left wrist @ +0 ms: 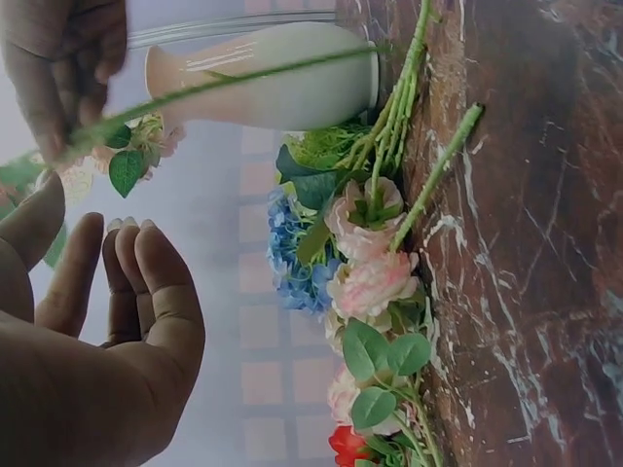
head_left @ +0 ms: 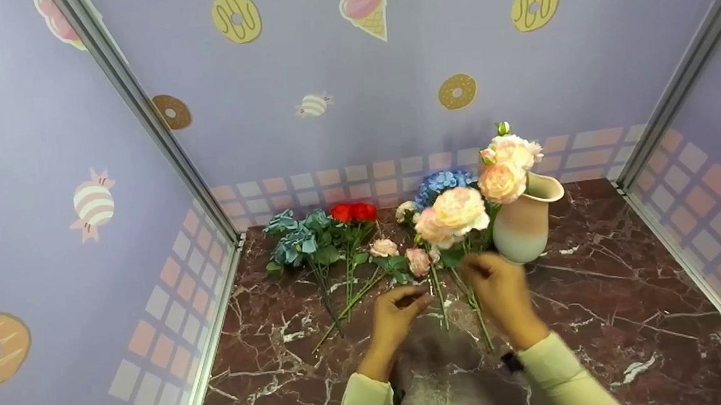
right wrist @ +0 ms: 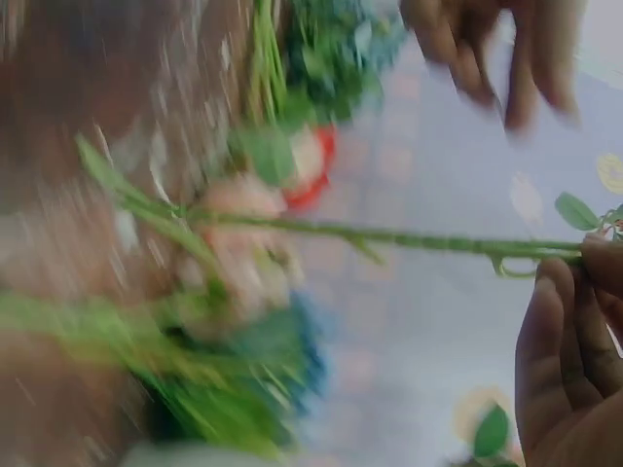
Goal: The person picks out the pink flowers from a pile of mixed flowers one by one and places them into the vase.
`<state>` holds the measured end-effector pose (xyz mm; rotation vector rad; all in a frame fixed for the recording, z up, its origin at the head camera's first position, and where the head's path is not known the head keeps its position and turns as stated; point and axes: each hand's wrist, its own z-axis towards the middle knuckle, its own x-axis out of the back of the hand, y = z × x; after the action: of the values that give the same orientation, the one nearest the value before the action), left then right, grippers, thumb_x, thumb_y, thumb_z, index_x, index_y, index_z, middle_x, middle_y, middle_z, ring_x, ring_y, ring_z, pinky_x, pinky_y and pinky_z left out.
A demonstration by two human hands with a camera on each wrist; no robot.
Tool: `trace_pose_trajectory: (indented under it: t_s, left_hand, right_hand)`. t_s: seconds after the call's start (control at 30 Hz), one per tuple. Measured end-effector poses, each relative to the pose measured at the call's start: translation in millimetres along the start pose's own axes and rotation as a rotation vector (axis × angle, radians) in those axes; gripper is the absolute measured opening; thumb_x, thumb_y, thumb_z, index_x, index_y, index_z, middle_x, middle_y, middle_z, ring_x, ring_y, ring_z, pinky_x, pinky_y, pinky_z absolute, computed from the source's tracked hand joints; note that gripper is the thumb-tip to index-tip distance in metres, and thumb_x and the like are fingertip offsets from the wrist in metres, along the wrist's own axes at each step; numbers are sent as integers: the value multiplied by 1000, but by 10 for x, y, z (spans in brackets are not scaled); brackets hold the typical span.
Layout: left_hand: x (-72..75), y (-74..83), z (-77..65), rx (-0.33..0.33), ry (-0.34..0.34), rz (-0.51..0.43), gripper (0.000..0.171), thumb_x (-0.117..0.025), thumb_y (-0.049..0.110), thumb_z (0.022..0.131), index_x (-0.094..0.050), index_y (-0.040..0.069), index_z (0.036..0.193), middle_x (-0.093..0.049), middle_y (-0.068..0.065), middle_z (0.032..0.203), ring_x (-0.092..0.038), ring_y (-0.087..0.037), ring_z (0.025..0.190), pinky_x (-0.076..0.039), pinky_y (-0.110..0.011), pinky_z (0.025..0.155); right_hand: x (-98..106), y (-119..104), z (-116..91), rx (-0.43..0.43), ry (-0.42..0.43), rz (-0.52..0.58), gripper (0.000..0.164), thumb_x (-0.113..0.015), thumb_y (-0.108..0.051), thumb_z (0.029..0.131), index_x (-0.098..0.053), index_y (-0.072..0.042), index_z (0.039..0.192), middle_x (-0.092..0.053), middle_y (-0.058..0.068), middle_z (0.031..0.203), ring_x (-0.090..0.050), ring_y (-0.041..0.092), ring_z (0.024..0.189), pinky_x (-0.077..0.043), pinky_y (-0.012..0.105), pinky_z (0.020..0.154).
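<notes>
My right hand point(head_left: 500, 291) pinches the green stem point(right wrist: 389, 236) of a pale pink-and-cream artificial flower point(head_left: 455, 212), which it holds up above the table. The stem's cut end points down. To the left of it, my left hand point(head_left: 396, 319) is raised with loosely curved fingers and nothing in its grasp. In the left wrist view its fingers point(left wrist: 170, 292) are apart from the stem. A peach-to-white vase point(head_left: 522, 233) stands upright at the right, with peach blossoms point(head_left: 503, 181) at its mouth. The right wrist view is blurred.
Teal flowers point(head_left: 297, 241), red flowers point(head_left: 353, 212), small pink roses point(head_left: 418, 260) and a blue hydrangea point(head_left: 444, 183) lie along the back of the dark marbled tabletop point(head_left: 594, 338), stems toward me. Patterned panels point(head_left: 390, 69) enclose the back and sides.
</notes>
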<state>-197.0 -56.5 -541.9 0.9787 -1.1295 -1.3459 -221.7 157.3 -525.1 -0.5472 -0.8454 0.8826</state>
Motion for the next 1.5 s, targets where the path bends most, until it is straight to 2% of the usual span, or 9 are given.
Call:
trace_pose_trajectory:
  t_s: [0.17,0.3,0.4,0.5,0.63,0.87,1.07,1.27,1.5]
  left_hand:
    - [4,-16,-23,1,33,37,15,-75,2,91,-76,-8,102,-76,-27,101,-73,-24,82,-57,-19,68]
    - [-3,-20,-12,0,37,48,15,-75,4,91,-77,-8,100,-76,-26,98,-72,-22,79,-56,-18,68]
    - [-20,-24,-3,-8,40,54,14,-75,4,91,-77,-7,99,-76,-26,96,-70,-19,77,-56,-18,66]
    - [-28,-24,-7,-10,37,55,14,-75,5,91,-77,-6,99,-76,-26,96,-71,-20,77,-56,-18,67]
    - [12,-26,-20,-5,23,42,15,-74,4,92,-77,-8,100,-76,-27,98,-72,-23,80,-57,-19,68]
    - [-5,-45,-29,29,71,25,15,-73,2,93,-75,-10,100,-76,-28,96,-70,-20,78,-56,-18,67]
    - [-51,-64,-33,60,103,56,13,-74,5,93,-77,-6,99,-76,-25,92,-68,-16,73,-57,-23,65]
    - [-82,-83,-36,54,97,95,14,-73,5,93,-77,-6,100,-75,-28,89,-62,-7,68,-53,-16,62]
    - [-53,-101,-63,52,96,83,15,-72,5,94,-76,-8,100,-74,-27,88,-62,-7,68,-54,-15,63]
  right_hand:
    - [385,-45,402,193,208,-160,23,-83,-5,84,-77,-6,105,-78,15,86,-68,26,61,-57,28,56]
    - [594,-140,652,316,328,-215,17,-79,5,81,-76,-2,96,-76,16,86,-68,29,66,-55,32,61]
    - [611,-214,761,438,362,-267,14,-75,9,81,-76,-2,90,-77,14,88,-69,30,73,-57,34,69]
    - [545,-217,798,539,361,-340,12,-76,3,86,-79,-5,94,-78,11,93,-73,31,80,-61,40,75]
    - [452,-92,786,576,320,-390,9,-77,-6,90,-80,-7,99,-79,10,97,-75,30,85,-63,42,78]
    - [430,150,809,491,287,-359,10,-76,-2,90,-79,-6,98,-77,12,93,-74,31,87,-61,43,80]
    - [514,190,996,401,367,-375,6,-73,0,83,-72,0,89,-73,20,82,-69,41,74,-56,52,63]
    - [566,299,1202,191,349,-500,22,-73,-19,92,-65,-4,78,-70,21,75,-66,44,71,-47,59,58]
    - [579,559,1237,-56,276,-573,18,-72,-27,94,-71,-12,85,-76,16,87,-68,46,79,-45,67,57]
